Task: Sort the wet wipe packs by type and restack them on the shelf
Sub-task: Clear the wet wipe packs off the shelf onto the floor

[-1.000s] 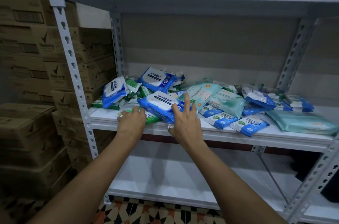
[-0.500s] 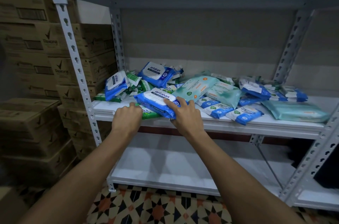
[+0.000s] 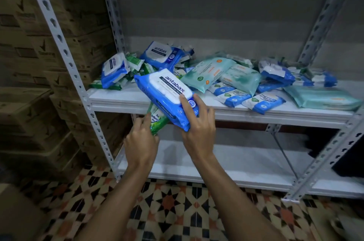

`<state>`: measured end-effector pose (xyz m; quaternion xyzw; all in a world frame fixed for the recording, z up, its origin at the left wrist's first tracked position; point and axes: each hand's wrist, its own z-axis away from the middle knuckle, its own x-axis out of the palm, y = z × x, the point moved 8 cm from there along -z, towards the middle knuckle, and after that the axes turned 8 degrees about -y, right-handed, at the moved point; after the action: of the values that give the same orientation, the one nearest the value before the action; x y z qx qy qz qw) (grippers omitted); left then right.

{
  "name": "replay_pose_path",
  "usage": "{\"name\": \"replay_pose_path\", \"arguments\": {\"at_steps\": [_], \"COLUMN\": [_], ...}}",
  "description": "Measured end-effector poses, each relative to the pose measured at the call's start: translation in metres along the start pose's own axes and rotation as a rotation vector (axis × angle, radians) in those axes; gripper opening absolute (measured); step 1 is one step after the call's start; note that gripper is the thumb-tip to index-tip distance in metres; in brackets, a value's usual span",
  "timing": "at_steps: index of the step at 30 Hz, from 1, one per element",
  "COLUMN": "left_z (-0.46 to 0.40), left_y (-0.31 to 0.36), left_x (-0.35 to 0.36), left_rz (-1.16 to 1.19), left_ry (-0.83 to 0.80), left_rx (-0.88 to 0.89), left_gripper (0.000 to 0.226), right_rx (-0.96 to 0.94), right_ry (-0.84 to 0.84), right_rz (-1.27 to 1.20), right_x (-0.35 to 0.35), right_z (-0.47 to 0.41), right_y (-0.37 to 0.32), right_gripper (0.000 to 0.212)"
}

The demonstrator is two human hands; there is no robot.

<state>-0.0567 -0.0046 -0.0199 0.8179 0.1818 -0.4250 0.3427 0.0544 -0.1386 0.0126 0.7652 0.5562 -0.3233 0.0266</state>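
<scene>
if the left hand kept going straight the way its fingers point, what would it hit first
Probably the front edge of the white metal shelf. The left hand, holding a green wipe pack, points up and away just below that edge, though depth is unclear.

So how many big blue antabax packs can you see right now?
3: one in the right hand, the held antabax pack; one at the back of the pile; one tilted at the left end. More may be buried.
</scene>
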Motion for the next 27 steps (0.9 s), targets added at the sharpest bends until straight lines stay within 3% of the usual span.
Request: {"name": "replay_pose_path", "arguments": {"at_steps": [3, 6, 10, 14, 19, 23, 27], "left_z": [0.029, 0.065, 0.113, 0.162, 0.22, 0.245, 0.256], "left_y": [-0.013, -0.038, -0.078, -0.13, -0.175, -0.192, -0.196], "left_x": [0.022, 0.053, 0.11, 0.16, 0.212, 0.236, 0.245], "left_rz": [0.205, 0.341, 0.349, 0.301, 0.142, 0.19, 0.122], "left_ry": [0.034, 0.021, -0.131, -0.33, -0.526, -0.625, -0.66], "left_rx": [-0.114, -0.273, -0.397, -0.703, -0.811, -0.928, -0.947], "left_gripper": [0.056, 0.039, 0.033, 0.023, 0.03, 0.044, 0.046], "right_rx": [-0.013, 0.036, 0.262, 0.53, 0.744, 0.759, 0.691], "right_ry": [0.092, 0.082, -0.035, -0.173, -0.43, -0.678, -0.798], "right_rz": [-0.064, -0.21, -0.345, -0.427, -0.352, -0.224, -0.1], "right_x": [-0.002, 0.003, 0.023, 0.06, 0.108, 0.138, 0.145], "right_z": [0.03, 0.07, 0.135, 0.201, 0.288, 0.34, 0.359], "right_y": [-0.007, -0.009, 0.002, 0.032, 0.067, 0.082, 0.088], "right_gripper": [0.044, 0.057, 0.07, 0.076, 0.068, 0.057, 0.052]}}
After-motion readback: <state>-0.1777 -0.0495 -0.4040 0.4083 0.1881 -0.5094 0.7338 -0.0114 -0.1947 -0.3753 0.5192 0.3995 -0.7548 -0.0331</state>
